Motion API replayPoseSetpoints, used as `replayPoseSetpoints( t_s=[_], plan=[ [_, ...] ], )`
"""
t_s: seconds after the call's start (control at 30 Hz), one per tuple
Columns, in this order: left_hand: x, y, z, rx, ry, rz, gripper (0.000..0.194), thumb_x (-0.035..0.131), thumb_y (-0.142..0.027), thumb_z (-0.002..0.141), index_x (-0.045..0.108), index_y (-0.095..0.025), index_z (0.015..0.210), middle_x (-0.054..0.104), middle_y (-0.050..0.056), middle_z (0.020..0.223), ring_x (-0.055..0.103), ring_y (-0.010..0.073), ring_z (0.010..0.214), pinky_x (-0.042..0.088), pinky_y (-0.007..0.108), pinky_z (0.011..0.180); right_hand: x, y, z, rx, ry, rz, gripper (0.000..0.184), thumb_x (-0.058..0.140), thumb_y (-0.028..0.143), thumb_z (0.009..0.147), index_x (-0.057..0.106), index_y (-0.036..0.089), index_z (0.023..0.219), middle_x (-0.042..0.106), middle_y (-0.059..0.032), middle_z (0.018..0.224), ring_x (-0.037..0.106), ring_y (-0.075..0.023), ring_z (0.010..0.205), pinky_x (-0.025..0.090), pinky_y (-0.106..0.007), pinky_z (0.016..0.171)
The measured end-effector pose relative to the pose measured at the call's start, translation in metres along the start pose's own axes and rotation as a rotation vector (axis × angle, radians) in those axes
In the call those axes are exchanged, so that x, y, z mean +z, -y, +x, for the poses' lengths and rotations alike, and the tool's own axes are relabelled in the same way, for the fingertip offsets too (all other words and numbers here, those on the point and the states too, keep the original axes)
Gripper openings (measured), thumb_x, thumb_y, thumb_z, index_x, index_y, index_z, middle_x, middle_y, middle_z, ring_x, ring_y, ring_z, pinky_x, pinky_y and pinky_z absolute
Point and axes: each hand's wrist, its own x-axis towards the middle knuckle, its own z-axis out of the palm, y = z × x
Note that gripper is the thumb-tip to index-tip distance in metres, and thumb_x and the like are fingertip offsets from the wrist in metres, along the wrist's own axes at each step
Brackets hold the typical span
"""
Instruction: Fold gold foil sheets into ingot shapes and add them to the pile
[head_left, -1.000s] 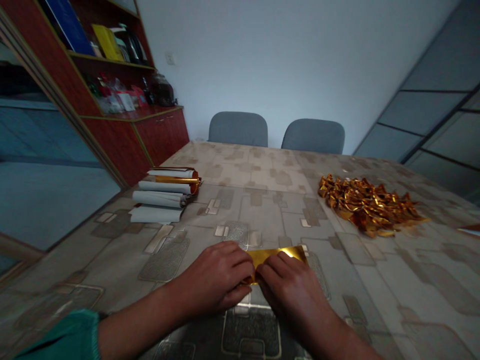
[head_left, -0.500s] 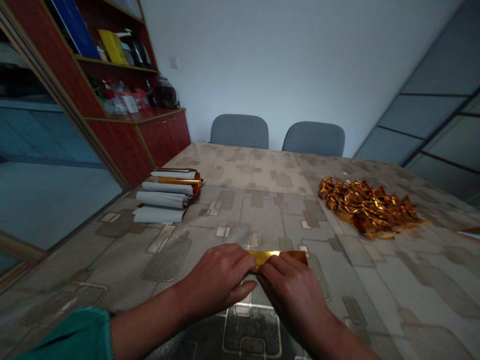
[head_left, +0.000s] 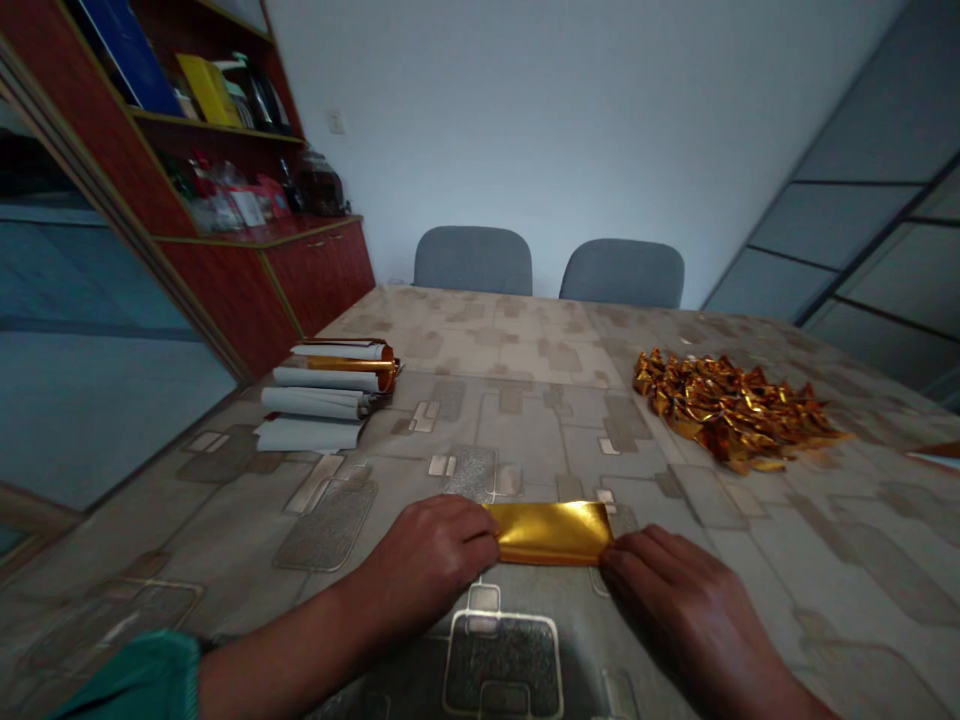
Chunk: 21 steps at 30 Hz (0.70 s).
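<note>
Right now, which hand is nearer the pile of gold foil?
Right: the right hand is at the right end of the gold strip, toward the pile; the left hand is farther, at its left end.

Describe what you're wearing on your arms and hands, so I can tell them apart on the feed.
The left hand and the right hand are bare, with no gloves and no visible rings. A teal-green sleeve with a gathered cuff covers the upper part of the left arm, and a narrow dark band shows just past the cuff. The right arm shows no sleeve.
</note>
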Motion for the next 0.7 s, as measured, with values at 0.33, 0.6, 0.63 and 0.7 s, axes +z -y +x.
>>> replayPoseSetpoints(
  t_s=[0.33, 0.6, 0.63, 0.7],
  plan=[
    [0.005, -0.009, 0.001, 0.038, -0.017, 0.097, 0.025, 0.045, -0.015, 0.101, 0.065, -0.018, 0.086, 0.071, 0.004, 0.084, 0.065, 0.0183, 0.075, 0.052, 0.029, 0.068, -0.025, -0.011, -0.004, 0.208, -0.046, 0.082, 0.021, 0.047, 0.019, 0.098, 0.063, 0.022, 0.084, 0.065, -0.0047, 0.076, 0.061, -0.0187, 0.065, 0.044, -0.029, 0.059],
    [0.003, -0.014, 0.002, -0.04, 0.046, -0.124, 0.014, 0.049, -0.018, 0.097, 0.062, -0.019, 0.091, 0.069, 0.004, 0.089, 0.061, 0.0197, 0.083, 0.048, 0.029, 0.072, 0.016, 0.066, 0.053, 0.265, 0.039, 0.343, 0.012, 0.069, 0.015, 0.075, 0.061, 0.02, 0.083, 0.068, -0.0037, 0.08, 0.063, -0.0204, 0.07, 0.045, -0.028, 0.061],
    [0.003, -0.013, 0.001, -0.08, 0.053, -0.167, 0.013, 0.049, -0.016, 0.096, 0.061, -0.019, 0.091, 0.068, 0.004, 0.089, 0.061, 0.0196, 0.084, 0.048, 0.029, 0.073, 0.02, 0.067, 0.054, 0.266, 0.033, 0.324, 0.009, 0.065, 0.013, 0.077, 0.06, 0.02, 0.077, 0.066, -0.0025, 0.076, 0.061, -0.0187, 0.065, 0.043, -0.027, 0.058],
    [0.004, -0.009, 0.001, -0.167, 0.053, -0.251, 0.011, 0.05, -0.013, 0.093, 0.059, -0.019, 0.09, 0.066, 0.003, 0.088, 0.06, 0.019, 0.084, 0.047, 0.028, 0.072, 0.025, 0.064, 0.054, 0.263, 0.009, 0.31, 0.013, 0.059, 0.011, 0.08, 0.057, 0.02, 0.071, 0.063, -0.0017, 0.072, 0.059, -0.0169, 0.061, 0.039, -0.026, 0.056]
  ],
)
